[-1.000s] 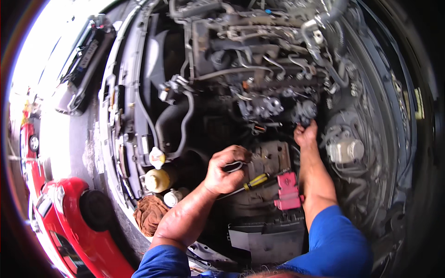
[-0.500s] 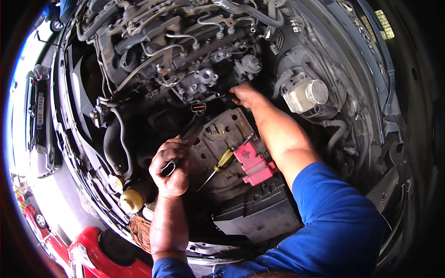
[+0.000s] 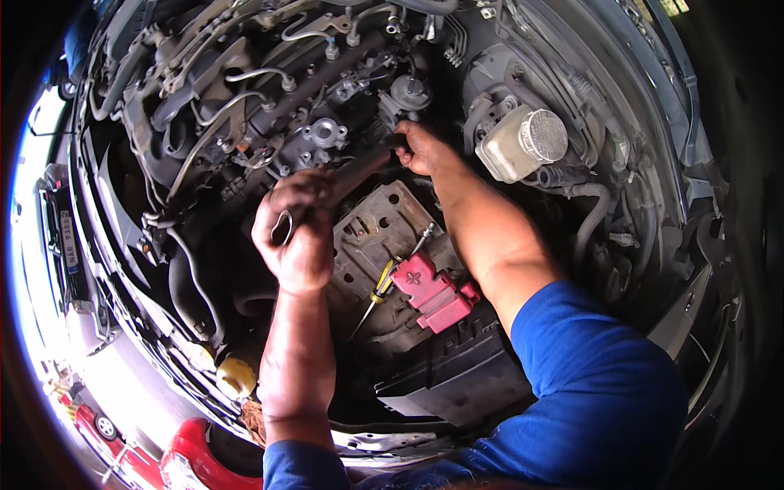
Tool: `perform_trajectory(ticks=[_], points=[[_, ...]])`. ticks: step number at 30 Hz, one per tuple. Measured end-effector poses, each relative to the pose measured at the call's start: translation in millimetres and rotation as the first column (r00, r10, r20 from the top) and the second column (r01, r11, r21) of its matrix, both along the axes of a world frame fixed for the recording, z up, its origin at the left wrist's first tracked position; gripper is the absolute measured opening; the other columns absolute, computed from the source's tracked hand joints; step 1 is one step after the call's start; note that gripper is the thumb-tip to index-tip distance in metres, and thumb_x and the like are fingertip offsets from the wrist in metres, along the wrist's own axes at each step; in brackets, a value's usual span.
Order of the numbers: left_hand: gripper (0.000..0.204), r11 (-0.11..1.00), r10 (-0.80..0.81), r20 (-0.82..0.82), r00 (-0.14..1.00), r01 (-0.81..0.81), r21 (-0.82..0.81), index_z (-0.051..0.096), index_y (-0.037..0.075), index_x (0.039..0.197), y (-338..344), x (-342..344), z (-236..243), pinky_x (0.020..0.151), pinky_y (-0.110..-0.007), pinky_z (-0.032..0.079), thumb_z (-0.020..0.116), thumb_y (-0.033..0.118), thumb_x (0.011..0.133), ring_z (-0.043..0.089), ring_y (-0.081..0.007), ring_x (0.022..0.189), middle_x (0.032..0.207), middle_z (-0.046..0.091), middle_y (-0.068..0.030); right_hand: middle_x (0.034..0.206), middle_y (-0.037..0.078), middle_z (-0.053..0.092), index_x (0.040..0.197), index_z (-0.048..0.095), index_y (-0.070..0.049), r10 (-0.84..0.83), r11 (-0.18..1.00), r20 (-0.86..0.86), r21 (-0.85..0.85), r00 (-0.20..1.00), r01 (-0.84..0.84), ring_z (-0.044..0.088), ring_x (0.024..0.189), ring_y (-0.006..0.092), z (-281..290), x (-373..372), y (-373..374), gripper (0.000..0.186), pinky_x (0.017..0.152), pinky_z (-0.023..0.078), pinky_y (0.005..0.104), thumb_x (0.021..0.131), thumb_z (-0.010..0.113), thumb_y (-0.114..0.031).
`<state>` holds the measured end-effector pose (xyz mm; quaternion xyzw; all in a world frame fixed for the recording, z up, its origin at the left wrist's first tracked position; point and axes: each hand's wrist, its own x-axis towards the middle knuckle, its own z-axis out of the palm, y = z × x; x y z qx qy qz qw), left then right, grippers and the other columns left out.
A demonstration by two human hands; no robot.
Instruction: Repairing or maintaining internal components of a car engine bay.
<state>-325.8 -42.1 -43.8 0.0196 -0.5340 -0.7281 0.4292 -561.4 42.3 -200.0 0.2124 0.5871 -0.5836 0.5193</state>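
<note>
Inside a car's engine bay, my left hand (image 3: 296, 224) is closed round a dark elongated piece (image 3: 359, 171) that slants up toward the engine. A silvery loop shows between this hand's fingers; I cannot tell what it belongs to. My right hand (image 3: 420, 149) has its fingers curled at the far end of that piece, just below a round metal canister (image 3: 410, 93). What its fingertips grip is hidden. Below both hands lies a holed metal tray (image 3: 400, 229). A yellow-and-black screwdriver (image 3: 381, 283) rests there beside a red plastic cover (image 3: 429, 292) with a plus mark.
Metal pipes and a round flange (image 3: 324, 132) crowd the engine beyond my hands. A whitish fluid reservoir (image 3: 510, 151) stands right of my right wrist. Nearer me are a black box (image 3: 453, 377), a yellow cap (image 3: 236, 378) and a brown rag (image 3: 253, 420).
My left hand has moved up toward the engine with the dark piece, whose far end now meets my right hand. The right hand stays near the canister. The view has shifted slightly.
</note>
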Motion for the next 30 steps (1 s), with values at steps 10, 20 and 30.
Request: perform_trajectory(ticks=[10,20,30], points=[[0.025,0.797,0.183,0.219,0.958,-0.014,-0.604,0.066,0.0,0.096,-22,-34,-31,0.101,-0.046,0.042,0.071,0.009,0.073,0.059,-0.0314,0.107,0.102,0.068,-0.0121,0.065,0.001,0.045,0.083,0.05,-0.014,-0.051,0.997,-0.009,-0.052,0.999,0.051,0.036,0.047,0.0102,-6,-1,4,0.012,0.041,0.026,0.0245,0.092,0.051,-0.022],[0.022,0.858,-0.024,0.424,0.906,0.236,-0.456,0.066,0.001,0.094,-19,-121,-2,0.07,-0.032,0.052,0.064,0.005,0.072,0.064,-0.022,0.076,0.08,0.066,-0.0142,0.058,-0.003,0.04,0.079,0.048,-0.018,-0.166,0.979,0.024,-0.118,0.986,0.167,0.03,0.042,0.0079,-7,-5,7,0.024,0.042,0.022,0.0248,0.099,0.042,-0.03],[0.028,0.529,0.313,0.296,0.903,0.093,-0.844,0.065,-0.002,0.097,-6,-135,24,0.084,-0.041,0.049,0.07,0.012,0.073,0.062,-0.0348,0.091,0.097,0.065,-0.0204,0.065,-0.001,0.047,0.083,0.049,-0.016,-0.323,0.894,0.135,-0.28,0.937,0.349,0.035,0.043,0.0081,-22,-12,3,0.03,0.039,0.025,0.024,0.101,0.036,-0.037]])
